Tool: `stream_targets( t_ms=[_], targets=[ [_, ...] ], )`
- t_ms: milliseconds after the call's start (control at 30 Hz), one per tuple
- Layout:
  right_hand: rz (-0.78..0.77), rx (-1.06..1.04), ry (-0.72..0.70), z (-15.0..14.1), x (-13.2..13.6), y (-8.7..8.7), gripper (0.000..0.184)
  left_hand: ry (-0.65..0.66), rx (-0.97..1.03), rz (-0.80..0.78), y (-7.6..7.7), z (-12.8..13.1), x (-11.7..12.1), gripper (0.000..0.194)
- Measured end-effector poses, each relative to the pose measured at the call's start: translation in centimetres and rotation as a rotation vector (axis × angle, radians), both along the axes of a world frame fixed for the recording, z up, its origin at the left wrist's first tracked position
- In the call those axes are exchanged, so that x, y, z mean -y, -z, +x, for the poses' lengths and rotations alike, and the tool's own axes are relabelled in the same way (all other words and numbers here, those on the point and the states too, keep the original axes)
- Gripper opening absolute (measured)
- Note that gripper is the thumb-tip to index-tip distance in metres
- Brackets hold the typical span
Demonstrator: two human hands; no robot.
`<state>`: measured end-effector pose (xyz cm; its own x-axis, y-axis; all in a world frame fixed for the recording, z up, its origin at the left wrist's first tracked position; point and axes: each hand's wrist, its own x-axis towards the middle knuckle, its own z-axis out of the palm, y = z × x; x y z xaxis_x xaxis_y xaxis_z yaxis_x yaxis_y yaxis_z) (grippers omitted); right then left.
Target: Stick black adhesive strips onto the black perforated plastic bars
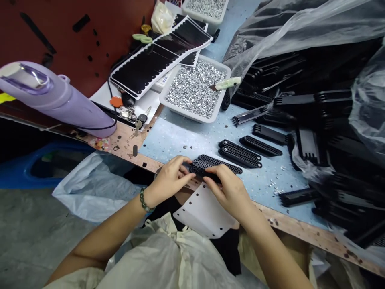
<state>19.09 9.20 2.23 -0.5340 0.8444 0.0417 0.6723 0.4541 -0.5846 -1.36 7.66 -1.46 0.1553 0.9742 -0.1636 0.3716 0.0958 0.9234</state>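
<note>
Between both hands, at the table's front edge, is a slim black bar [198, 165] with a textured face. My left hand [174, 174] pinches its left end. The fingers of my right hand [224, 182] close on its right part and hide some of it. Right behind it on the table lies another black textured bar [224, 163]. Farther right rests a pair of similar bars [240, 154] with small silver discs at their ends, and one more bar [261, 146] beyond. A white sheet with black dots [204, 212] lies across my lap.
A white tub of small silver metal pieces [195, 88] holds a green-handled tool [228, 83]. Black sticker sheets [159, 56] lie behind it. A purple bottle [60, 100] stands left, near keys [138, 124]. Many black plastic parts [309, 108] spill from a clear bag [300, 28] at right.
</note>
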Motion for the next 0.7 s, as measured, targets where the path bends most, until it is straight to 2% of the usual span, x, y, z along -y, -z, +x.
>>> stream_targets(
  t_ms=[100,267,433,600,700],
  targets=[
    [0.023,0.018,-0.022,-1.2,-0.4,0.8,0.017,-0.051,0.096,-0.018,0.4,0.3,-0.1,0.024],
    [0.121,0.128,-0.032,-2.0,-0.5,1.0,0.019,-0.036,0.181,-0.041,0.5,0.1,0.0,0.017],
    [0.146,0.191,-0.037,-2.0,-0.4,1.1,0.017,-0.006,0.271,-0.211,0.5,0.1,-0.1,0.024],
    [0.179,0.294,-0.032,-2.5,0.0,0.5,0.015,-0.042,0.202,-0.105,0.4,0.8,-0.8,0.017],
    [0.188,0.337,0.005,-2.9,0.7,-0.1,0.016,-0.049,0.214,-0.096,0.5,1.1,-0.9,0.017]
  ],
)
